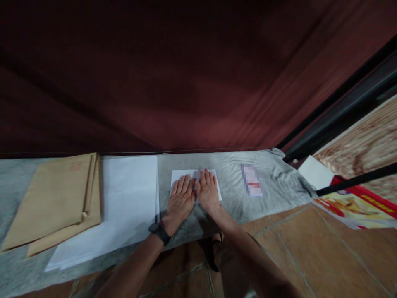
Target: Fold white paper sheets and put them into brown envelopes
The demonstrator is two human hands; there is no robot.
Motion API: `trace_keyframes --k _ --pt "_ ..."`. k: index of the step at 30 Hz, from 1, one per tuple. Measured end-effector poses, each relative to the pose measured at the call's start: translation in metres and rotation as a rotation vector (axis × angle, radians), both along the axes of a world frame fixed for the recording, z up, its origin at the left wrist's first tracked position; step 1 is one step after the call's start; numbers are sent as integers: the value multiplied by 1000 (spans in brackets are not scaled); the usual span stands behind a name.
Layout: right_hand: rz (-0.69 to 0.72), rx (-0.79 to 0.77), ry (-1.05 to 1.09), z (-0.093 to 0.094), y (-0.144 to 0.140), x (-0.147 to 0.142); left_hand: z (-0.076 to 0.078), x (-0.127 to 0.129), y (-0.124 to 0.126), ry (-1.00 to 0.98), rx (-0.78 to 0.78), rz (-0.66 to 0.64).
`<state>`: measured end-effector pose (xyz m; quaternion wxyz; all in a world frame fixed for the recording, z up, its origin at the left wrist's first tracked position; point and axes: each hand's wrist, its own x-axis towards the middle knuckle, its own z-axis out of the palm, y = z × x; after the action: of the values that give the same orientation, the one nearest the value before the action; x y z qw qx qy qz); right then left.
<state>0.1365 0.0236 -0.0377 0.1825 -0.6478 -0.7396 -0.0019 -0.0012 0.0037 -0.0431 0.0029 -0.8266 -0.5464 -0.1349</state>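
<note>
Both of my hands lie flat, side by side, on a small folded white sheet of paper [217,182] in the middle of the grey cloth-covered surface [273,182]. My left hand [180,199] presses its left half, with fingers spread; a dark watch sits on that wrist. My right hand [207,189] covers the right half, fingers together. Neither hand grips anything.
A stack of white sheets [130,198] lies left of my hands, and brown envelopes [56,203] lie further left. A small printed slip [252,180] rests to the right. A dark red curtain [186,82] hangs behind. Tiled floor [310,248] and a colourful poster [356,207] are at right.
</note>
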Motion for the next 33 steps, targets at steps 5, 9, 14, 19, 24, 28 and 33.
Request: trace_keyframes --k 5,9,14,19,24,28,33 --pt "205 -63 70 3 4 -16 -5 -2 1 31 -24 -36" --pt "203 -62 33 -2 2 -13 -7 -5 1 -4 -20 -4" --pt "184 -20 -62 -8 1 5 -7 -11 1 -36 -15 75" --pt "107 -16 -88 -13 2 22 -8 -13 -1 -46 -13 157" --pt "60 -28 -98 -14 3 37 -12 -14 -3 -70 -8 217" --pt "22 -27 -102 -16 3 46 -15 -16 -6 -102 22 234" --pt "-95 -31 -116 -18 3 54 -14 -22 -9 -71 -1 269"
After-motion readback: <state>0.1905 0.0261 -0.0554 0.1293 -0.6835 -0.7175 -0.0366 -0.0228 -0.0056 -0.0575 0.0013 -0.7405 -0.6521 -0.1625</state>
